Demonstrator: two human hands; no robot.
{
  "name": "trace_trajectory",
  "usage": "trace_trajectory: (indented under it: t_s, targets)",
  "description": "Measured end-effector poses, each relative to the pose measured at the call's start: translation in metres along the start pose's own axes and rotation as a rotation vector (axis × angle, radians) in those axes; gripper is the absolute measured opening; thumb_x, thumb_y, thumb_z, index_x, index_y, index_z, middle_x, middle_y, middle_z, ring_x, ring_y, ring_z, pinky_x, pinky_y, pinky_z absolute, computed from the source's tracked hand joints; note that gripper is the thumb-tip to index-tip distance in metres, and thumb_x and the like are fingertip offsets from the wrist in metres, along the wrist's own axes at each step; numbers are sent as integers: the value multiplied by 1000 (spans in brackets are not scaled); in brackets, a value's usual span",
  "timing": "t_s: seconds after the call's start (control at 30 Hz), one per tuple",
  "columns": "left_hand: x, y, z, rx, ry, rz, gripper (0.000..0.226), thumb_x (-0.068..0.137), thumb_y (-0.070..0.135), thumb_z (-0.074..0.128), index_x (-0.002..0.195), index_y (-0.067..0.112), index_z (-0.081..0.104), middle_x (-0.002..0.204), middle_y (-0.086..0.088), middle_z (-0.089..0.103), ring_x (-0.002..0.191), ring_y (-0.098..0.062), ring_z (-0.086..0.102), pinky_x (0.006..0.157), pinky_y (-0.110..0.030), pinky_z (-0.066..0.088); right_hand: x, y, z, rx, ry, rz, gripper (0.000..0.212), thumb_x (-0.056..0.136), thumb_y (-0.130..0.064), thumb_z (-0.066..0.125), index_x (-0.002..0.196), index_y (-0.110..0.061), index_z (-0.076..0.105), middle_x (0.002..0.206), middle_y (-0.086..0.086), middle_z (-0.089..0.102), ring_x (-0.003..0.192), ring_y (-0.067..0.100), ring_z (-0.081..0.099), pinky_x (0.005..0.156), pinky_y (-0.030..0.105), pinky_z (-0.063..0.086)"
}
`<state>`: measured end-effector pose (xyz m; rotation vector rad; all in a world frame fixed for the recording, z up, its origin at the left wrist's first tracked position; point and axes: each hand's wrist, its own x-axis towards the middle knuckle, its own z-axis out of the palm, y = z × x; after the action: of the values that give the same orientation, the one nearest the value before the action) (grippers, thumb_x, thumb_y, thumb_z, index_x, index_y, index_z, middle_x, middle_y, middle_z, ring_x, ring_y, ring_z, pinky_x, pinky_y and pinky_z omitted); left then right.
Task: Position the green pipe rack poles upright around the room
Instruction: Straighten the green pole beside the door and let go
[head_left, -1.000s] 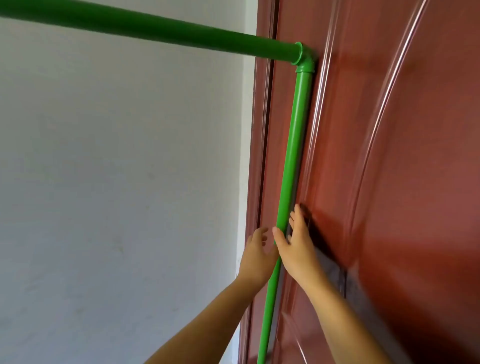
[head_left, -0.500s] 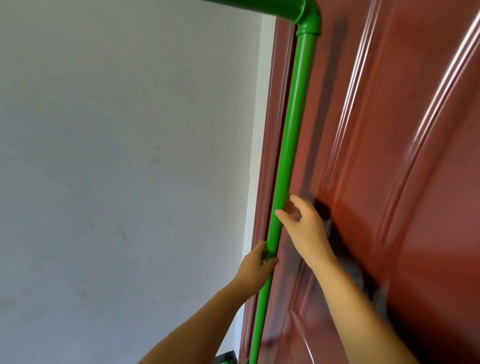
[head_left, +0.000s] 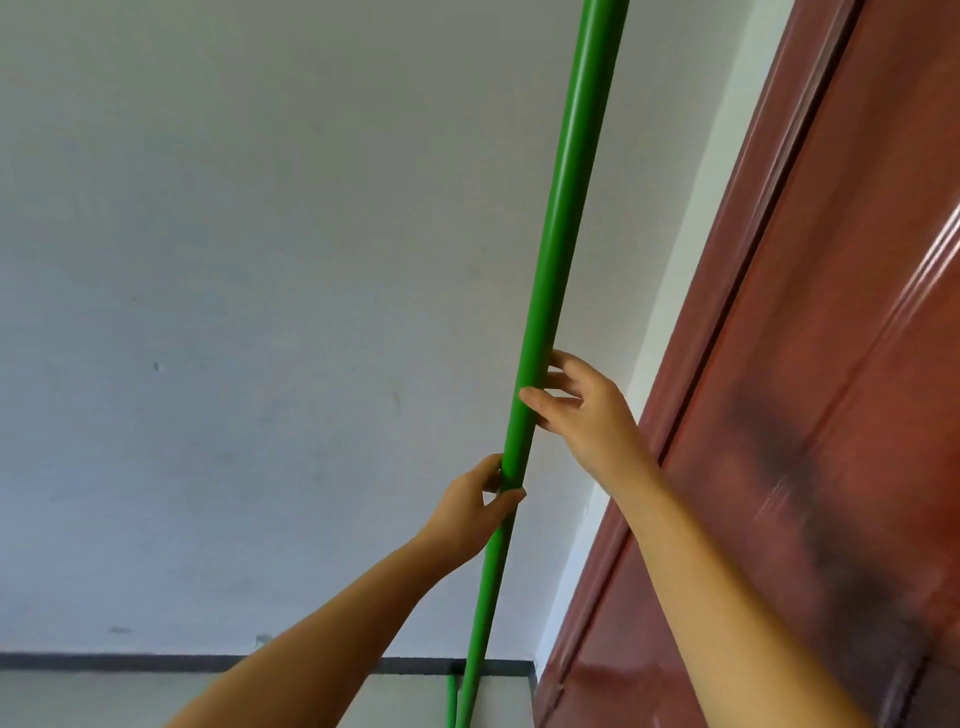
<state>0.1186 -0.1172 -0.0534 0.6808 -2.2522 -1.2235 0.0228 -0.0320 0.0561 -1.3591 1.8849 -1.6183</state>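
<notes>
1. My left hand wraps the green pole: the thumb crosses the front of it and the fingers curl round from the left, so the grip is closed on the pole.
2. My right hand sits higher on the same pole, at about one o'clock from the left hand. Its thumb presses across the pole's front and the fingertips touch the right side, but the fingers are spread and only loosely curved, more a steadying pinch than a full wrap.
3. The pole runs nearly upright, leaning slightly, from six o'clock at the bottom edge to twelve o'clock at the top edge, where it leaves the view. Neither end shows.
4. It stands in front of the white wall, just left of the reddish-brown door and its frame, which fill the three o'clock side. I cannot tell whether the pole touches the wall or the frame.
5. At six o'clock a second thin green pipe shows just left of the pole's lower part, below the dark baseboard strip.
6. I can read no brand, label or writing on the pole, the door or the wall.
7. Both my forearms reach up from the bottom edge, bare.
</notes>
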Motion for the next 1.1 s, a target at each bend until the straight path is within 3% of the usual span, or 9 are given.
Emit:
trace_trajectory:
  t_s: [0.2, 0.33, 0.5, 0.7, 0.97, 1.1]
  targets:
    - [-37, -33, -70, 3, 146, -94, 28, 88, 24, 54, 115, 16, 52, 110, -5, 64, 97, -13, 56, 81, -19, 41, 14, -21, 80, 54, -212, -76, 31, 84, -17, 62, 112, -25, 55, 110, 6, 66, 103, 18, 63, 89, 40, 55]
    - [-66, -57, -121, 33, 244, -173, 30, 88, 26, 55, 116, 17, 52, 112, -4, 64, 102, -16, 58, 90, -29, 45, 18, -38, 143, 92, -310, -131, 30, 83, -20, 63, 112, -24, 56, 105, 4, 67, 101, 19, 64, 89, 42, 55]
    - [-108, -86, -189, 39, 373, -257, 29, 87, 26, 56, 114, 16, 53, 110, -6, 65, 103, -19, 60, 89, -30, 45, 20, -65, 229, 117, -406, -210, 28, 82, -21, 65, 107, -30, 56, 94, -6, 66, 97, 20, 65, 88, 44, 55]
    - [-155, -126, -275, 58, 491, -333, 24, 86, 24, 56, 109, 17, 54, 106, -7, 66, 100, -20, 62, 94, -38, 49, 16, -102, 336, 131, -496, -297, 32, 83, -22, 63, 114, -18, 57, 95, -1, 65, 95, 23, 66, 87, 44, 55]
    - [-198, -175, -379, 97, 573, -384, 18, 86, 24, 56, 103, 23, 51, 105, -6, 66, 100, -20, 62, 95, -42, 50, 19, -146, 456, 159, -577, -348, 35, 82, -23, 63, 115, -16, 55, 94, -2, 63, 91, 22, 66, 86, 42, 56]
    - [-214, -198, -425, 112, 630, -413, 22, 87, 24, 56, 107, 17, 52, 105, -9, 66, 100, -23, 62, 94, -43, 50, 24, -165, 512, 176, -632, -369, 35, 82, -24, 63, 114, -15, 55, 95, -2, 63, 90, 23, 65, 85, 43, 56]
